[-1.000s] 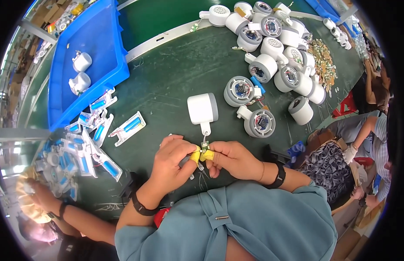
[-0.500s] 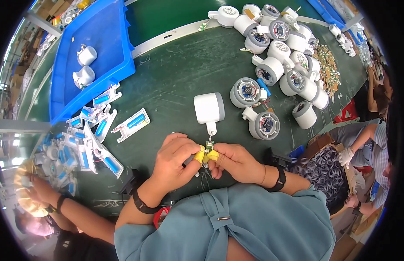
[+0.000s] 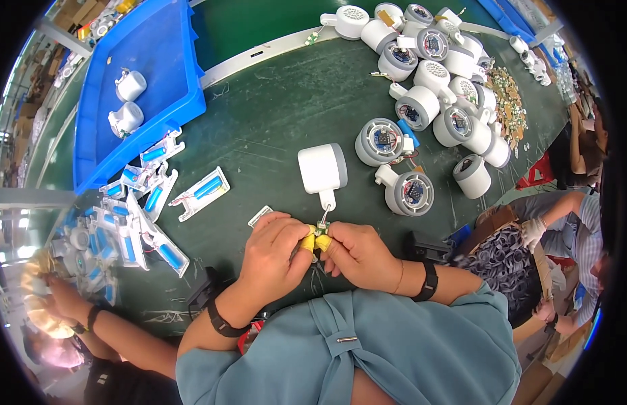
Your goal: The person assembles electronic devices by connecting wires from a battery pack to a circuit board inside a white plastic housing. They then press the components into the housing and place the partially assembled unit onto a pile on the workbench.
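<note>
My left hand (image 3: 274, 251) and my right hand (image 3: 359, 254) meet in front of me, both pinching a small green circuit board (image 3: 323, 227) between fingertips wrapped in yellow covers. White wires run from the board up to the arm of a white cylindrical housing (image 3: 319, 169) with a grey rim, lying on its side just beyond my hands. Close by my left fingers lies a small white part (image 3: 261, 215), partly hidden by the hand. Farther left rests a white tray-like piece (image 3: 204, 194) with a blue cylindrical cell in it.
Many similar housings (image 3: 433, 77) crowd the back right of the green table (image 3: 266, 128), beside a heap of small boards (image 3: 507, 101). More cell pieces (image 3: 141, 223) pile at left, near a blue bin (image 3: 158, 61) with two housings. Co-workers sit at both sides; a carton (image 3: 492, 229) holds dark rings.
Both hands stay pinched on the circuit board and have shifted only slightly. The small white part beside my left fingers now shows, where the hand covered it before.
</note>
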A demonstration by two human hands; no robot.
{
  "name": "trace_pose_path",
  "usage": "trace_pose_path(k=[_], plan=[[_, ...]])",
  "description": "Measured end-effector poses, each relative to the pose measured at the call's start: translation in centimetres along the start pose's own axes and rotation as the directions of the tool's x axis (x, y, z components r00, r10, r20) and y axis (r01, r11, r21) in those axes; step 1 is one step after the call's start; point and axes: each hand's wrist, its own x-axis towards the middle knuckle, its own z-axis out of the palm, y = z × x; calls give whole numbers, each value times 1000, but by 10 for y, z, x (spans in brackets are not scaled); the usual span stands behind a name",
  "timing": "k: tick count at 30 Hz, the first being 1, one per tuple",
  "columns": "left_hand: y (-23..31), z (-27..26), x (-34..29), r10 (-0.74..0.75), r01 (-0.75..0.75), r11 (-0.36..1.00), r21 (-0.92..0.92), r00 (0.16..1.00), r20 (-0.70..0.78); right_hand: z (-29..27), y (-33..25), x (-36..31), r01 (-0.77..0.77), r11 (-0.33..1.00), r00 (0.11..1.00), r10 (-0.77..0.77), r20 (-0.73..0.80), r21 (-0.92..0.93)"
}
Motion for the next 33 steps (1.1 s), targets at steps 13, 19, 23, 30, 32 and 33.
trace_pose_path(k=[13, 19, 23, 30, 32, 33], plan=[[5, 1, 1, 8, -7, 999, -33, 1000, 10, 9, 12, 1, 156, 943, 972, -199, -121, -295], [-3, -9, 6, 19, -13, 998, -59, 995, 100, 5, 4, 3, 110, 976, 990, -126, -71, -188], [-5, -23, 7, -56, 67, 997, -48, 978, 202, -2, -4, -3, 110, 993, 994, -110, -6, -40], [-3, -17, 5, -84, 55, 984, 167, 982, 170, -24, -22, -5, 261, 807, 842, -459, -284, -530], [-4, -15, 5, -56, 33, 982, 187, 991, 123, -27, -27, 9, 310, 692, 775, -581, -247, -652], [-4, -14, 5, -49, 24, 981, 190, 991, 126, -28, -28, 13, 289, 693, 819, -537, -205, -661]])
